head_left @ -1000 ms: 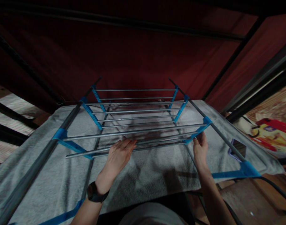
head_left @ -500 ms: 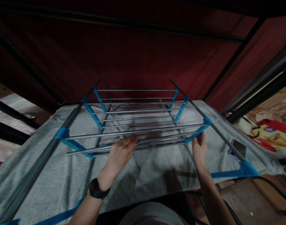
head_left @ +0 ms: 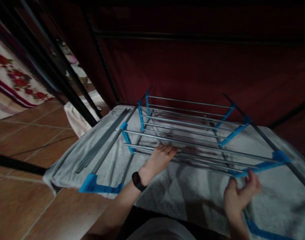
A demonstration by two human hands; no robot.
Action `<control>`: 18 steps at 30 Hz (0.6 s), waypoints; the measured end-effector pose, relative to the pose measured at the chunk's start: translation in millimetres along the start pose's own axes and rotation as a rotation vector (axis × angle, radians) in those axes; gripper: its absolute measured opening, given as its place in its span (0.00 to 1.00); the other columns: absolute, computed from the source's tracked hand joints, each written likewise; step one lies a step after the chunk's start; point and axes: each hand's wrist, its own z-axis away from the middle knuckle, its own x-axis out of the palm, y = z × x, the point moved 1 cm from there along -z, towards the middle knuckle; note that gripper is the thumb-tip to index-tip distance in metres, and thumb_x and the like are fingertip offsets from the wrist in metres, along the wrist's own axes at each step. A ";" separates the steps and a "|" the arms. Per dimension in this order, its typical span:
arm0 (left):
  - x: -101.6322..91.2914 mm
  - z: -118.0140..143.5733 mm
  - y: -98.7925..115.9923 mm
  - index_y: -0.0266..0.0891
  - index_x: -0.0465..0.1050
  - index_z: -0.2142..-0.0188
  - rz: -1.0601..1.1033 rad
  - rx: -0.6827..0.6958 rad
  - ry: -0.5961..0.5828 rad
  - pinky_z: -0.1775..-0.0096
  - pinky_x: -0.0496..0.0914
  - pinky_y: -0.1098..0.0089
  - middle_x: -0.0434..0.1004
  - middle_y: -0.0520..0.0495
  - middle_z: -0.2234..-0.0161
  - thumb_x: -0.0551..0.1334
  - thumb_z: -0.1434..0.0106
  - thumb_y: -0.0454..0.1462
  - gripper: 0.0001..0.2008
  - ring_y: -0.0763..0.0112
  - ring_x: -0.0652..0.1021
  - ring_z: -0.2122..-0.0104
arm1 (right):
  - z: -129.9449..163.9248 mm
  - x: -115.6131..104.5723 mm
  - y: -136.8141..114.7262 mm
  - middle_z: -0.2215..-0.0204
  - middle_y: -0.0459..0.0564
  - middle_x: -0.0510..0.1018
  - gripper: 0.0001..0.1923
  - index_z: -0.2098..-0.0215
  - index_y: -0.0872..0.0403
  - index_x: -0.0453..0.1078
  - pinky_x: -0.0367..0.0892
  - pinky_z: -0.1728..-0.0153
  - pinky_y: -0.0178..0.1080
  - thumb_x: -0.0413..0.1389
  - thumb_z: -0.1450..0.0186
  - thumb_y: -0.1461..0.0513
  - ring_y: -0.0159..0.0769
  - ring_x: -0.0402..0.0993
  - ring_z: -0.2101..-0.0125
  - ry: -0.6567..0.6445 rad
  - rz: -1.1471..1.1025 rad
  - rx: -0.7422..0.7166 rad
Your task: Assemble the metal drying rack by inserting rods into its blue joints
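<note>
Drying rack (head_left: 192, 130), a metal frame of grey rails joined by bright blue plastic connectors, lies flat on a grey towel (head_left: 167, 190) spread over a brown tiled floor (head_left: 29, 140). It fills the middle and right of the view, with a dark red fabric wall (head_left: 192, 66) standing just behind its far end. The towel probably cushions the frame and keeps loose parts from rolling on the tiles.

A bundle of spare grey rods (head_left: 102, 140) lies on the towel at the rack's left, near but apart from the frame, seemingly set aside within reach.

Left hand (head_left: 159, 160), with a dark watch (head_left: 137, 181) on its wrist, rests palm down with fingers stretched flat over the nearest rails, pressing rather than clasping, likely to steady them.

Right hand (head_left: 238, 195) hovers at the near right, just short of a blue connector (head_left: 257, 165). Its grip is loose and half open, fingers curled and holding nothing.
</note>
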 end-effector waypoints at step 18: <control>8.8 9.7 1.7 0.40 0.67 0.42 0.053 -0.116 0.226 0.45 0.65 0.59 0.76 0.41 0.51 0.54 0.28 0.34 0.17 0.63 0.75 0.51 | -19.4 79.4 -75.6 0.61 0.51 0.79 0.26 0.38 0.48 0.66 0.62 0.48 0.50 0.48 0.33 0.68 0.45 0.71 0.59 -0.543 0.227 -0.754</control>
